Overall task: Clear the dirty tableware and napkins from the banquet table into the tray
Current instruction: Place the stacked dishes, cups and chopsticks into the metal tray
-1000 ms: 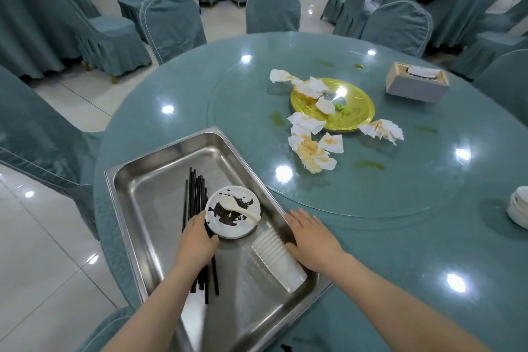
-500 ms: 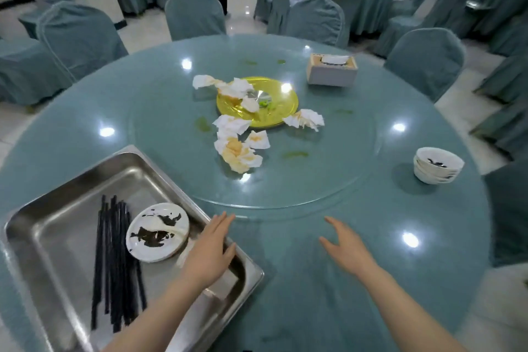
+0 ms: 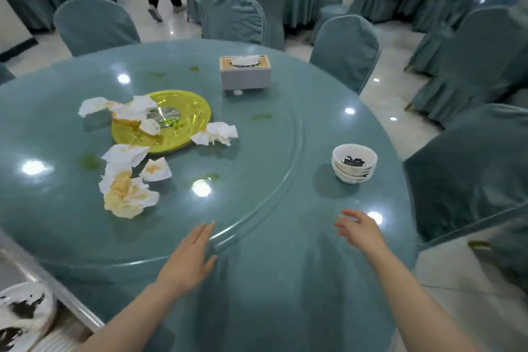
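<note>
Both of your hands are empty: the left hand [image 3: 191, 258] hovers flat with fingers together and extended at the near edge of the glass turntable [image 3: 274, 180], and the right hand [image 3: 360, 230] is loosely open with fingers slightly apart, nearer than the stack of bowls [image 3: 353, 162] and apart from it. Likely next step: collect that stack, which sits just outside the turntable's right rim on the tablecloth. Grip it low and from both sides, since the bowls are smooth, glazed and nested, and the top one holds dark residue; keep it level. The crumpled napkins [image 3: 125, 188] lie on the turntable, left of the bowls, around a shiny yellow plate [image 3: 183, 123]; they look soft, stained orange and light, so gather them by pinching. The metal tray [image 3: 54, 291] is far left of the bowls, at the table's near edge, with a soiled white plate [image 3: 20, 311] in it.
</note>
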### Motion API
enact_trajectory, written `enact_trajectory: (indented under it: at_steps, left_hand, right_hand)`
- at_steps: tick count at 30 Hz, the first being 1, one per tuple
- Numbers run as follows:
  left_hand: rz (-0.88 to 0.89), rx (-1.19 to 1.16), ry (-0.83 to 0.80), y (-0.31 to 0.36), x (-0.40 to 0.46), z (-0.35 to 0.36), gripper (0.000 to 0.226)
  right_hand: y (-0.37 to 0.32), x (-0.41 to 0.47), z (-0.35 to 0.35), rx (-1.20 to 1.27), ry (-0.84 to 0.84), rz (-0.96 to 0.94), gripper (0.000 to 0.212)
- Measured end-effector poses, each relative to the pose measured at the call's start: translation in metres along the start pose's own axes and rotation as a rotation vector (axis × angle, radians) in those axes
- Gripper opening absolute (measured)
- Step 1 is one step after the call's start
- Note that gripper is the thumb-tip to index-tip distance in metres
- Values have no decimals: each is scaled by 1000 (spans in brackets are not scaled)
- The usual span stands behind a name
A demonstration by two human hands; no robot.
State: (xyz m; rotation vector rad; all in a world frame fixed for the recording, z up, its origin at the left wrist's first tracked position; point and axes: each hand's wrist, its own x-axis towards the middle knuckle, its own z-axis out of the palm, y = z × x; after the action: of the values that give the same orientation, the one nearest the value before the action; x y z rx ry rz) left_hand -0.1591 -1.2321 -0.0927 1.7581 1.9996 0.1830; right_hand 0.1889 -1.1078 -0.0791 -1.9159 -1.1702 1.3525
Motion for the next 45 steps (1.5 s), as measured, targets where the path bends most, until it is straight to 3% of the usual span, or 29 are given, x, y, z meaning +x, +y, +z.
enact_trajectory:
  at_steps: [6, 12, 16, 21, 30, 33, 36, 40, 43, 45]
  left_hand:
    - [-111, 276, -114, 8, 23, 11, 81]
    - [-127, 282, -80, 6, 27, 12, 75]
    - [-135, 245, -87, 6, 26, 9, 75]
    - [-141, 257, -96, 6, 24, 11, 76]
    - [-152, 222, -174, 9, 24, -9, 75]
    - [-154, 113, -194, 12, 23, -23, 71]
    - [-124, -88, -80, 20, 7, -28, 61]
    - [-146, -673, 67, 33, -29, -37, 43]
    - [-286, -1153, 10, 34, -58, -55, 34]
    - [-317, -1317, 15, 23, -79, -68, 31]
  right_hand:
    - [-21, 63, -18, 249, 38, 117, 48]
    - [-55, 114, -22, 469, -68, 287, 72]
    - [-62, 133, -15, 579, -6, 325, 40]
    - [-50, 123, -2, 525, 107, 302, 11]
    - [-37, 57, 31, 201, -59, 184, 10]
    - [-44, 28, 36, 76, -151, 105, 11]
    - [-55, -7, 42, 7, -202, 39, 12]
    - [-68, -64, 64, -66, -312, -37, 14]
    - [-75, -104, 92, -118, -423, -60, 16]
    - [-80, -129, 115, -169, -497, -85, 16]
